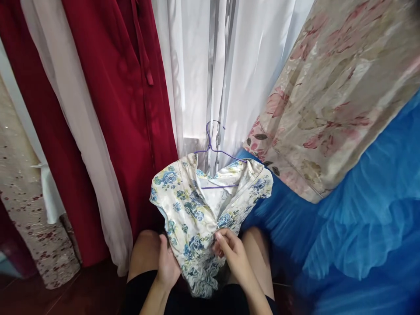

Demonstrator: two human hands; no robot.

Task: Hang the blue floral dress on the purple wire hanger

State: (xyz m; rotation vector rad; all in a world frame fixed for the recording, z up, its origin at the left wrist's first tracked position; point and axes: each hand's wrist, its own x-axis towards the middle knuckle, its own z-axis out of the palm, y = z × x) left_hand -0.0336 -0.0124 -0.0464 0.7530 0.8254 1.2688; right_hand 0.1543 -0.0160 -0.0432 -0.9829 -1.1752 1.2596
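In front of me a cream blouse with blue flowers (193, 210) hangs on a purple wire hanger (210, 148), its V-neck facing me and its lower part gathered between my knees. My right hand (231, 249) pinches the front fabric just below the point of the neckline, thumb and index finger together. Beside the blouse's left edge is my left hand (169, 267), its thumb stretched up apart from the cloth. The other left fingers pass behind the fabric and are mostly hidden.
Long dark red garments (121, 87) and a pale sheer one (88, 131) hang at left. White drapes (193, 65) fall behind the hanger. To the right are a beige floral garment (328, 109) and a blue ruffled skirt (344, 227). Dark tiled floor (75, 293) shows at lower left.
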